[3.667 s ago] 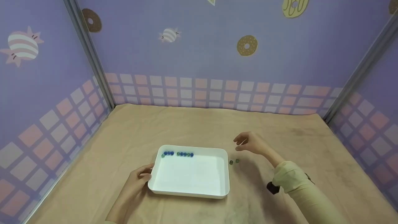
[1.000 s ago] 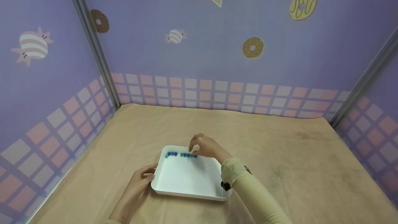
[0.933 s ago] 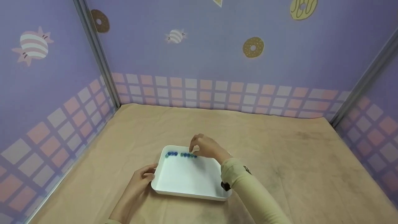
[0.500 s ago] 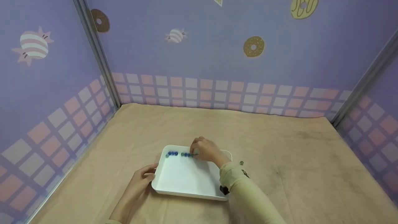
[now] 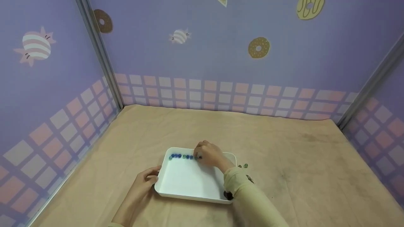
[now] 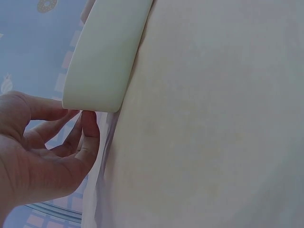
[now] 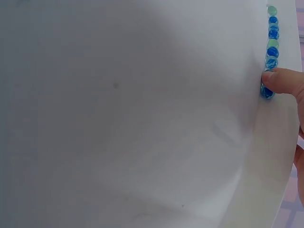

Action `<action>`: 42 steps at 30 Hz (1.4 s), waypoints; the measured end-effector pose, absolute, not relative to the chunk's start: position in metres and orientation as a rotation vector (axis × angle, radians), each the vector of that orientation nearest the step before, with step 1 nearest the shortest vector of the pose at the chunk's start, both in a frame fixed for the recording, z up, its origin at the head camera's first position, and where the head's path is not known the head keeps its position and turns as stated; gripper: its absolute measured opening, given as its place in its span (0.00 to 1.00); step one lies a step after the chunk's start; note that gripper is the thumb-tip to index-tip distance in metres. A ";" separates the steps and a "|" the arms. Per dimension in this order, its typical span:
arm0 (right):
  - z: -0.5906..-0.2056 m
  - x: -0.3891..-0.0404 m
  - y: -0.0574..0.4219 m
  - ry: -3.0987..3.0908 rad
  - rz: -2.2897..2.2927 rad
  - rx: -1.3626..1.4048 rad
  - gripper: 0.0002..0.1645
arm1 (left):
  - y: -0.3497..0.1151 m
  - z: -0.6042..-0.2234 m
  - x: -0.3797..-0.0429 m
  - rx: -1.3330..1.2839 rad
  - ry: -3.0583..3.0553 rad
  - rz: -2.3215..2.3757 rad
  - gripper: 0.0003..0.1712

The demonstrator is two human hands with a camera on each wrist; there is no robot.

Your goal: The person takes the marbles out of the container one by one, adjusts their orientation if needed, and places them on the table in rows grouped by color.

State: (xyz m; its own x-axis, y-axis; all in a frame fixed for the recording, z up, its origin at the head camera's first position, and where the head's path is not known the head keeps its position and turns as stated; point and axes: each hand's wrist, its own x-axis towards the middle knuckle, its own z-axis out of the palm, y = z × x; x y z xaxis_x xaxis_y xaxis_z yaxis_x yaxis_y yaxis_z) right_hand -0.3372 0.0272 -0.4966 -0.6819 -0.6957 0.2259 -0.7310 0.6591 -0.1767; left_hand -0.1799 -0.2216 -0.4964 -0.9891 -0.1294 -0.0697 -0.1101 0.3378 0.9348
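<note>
A white tray [image 5: 192, 179] lies on the cloth-covered table. My left hand [image 5: 145, 180] holds its left end; in the left wrist view the thumb and fingers [image 6: 90, 124] bend against the tray's end. Blue and green glass marbles [image 5: 187, 156] line the inside of the far wall. At the right end of this row is my right hand [image 5: 209, 154], its fingers bent down into the tray. The right wrist view shows a fingertip [image 7: 275, 80] over the end marbles, with a blue marble [image 7: 267, 92] partly showing beneath it. The hand covers part of the row.
Two loose green marbles [image 5: 246, 165] lie on the beige cloth [image 5: 284, 148] just right of the tray, near the right sleeve [image 5: 252, 192]. Patterned purple panels [image 5: 208, 47] with metal corner posts close off the back and both sides.
My right hand has come from beside the loose marbles to the row and lowered onto its right end. The gap within the row has narrowed. My left hand stays at the tray.
</note>
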 end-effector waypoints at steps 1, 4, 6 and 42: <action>-0.496 -0.337 0.027 -2.730 0.386 1.186 0.08 | -0.222 -0.496 -0.180 0.227 -2.550 -1.790 0.24; -0.494 -0.336 0.028 -2.726 0.424 1.192 0.08 | -0.222 -0.496 -0.178 0.208 -2.530 -1.826 0.24; -0.493 -0.337 0.029 -2.726 0.471 1.194 0.07 | -0.222 -0.496 -0.177 0.195 -2.512 -1.856 0.24; -0.458 -0.347 0.109 -2.542 1.633 0.952 0.14 | -0.219 -0.497 -0.177 0.225 -2.413 -2.012 0.25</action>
State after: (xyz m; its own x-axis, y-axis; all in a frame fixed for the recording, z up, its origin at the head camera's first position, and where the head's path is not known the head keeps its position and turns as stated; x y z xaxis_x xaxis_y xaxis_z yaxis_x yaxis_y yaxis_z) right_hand -0.3471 0.1089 -0.4575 -0.8192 -0.4955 0.2888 -0.4687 0.2882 -0.8350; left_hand -0.1770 -0.2191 -0.4972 -0.9898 -0.1044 -0.0972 -0.1144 0.1739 0.9781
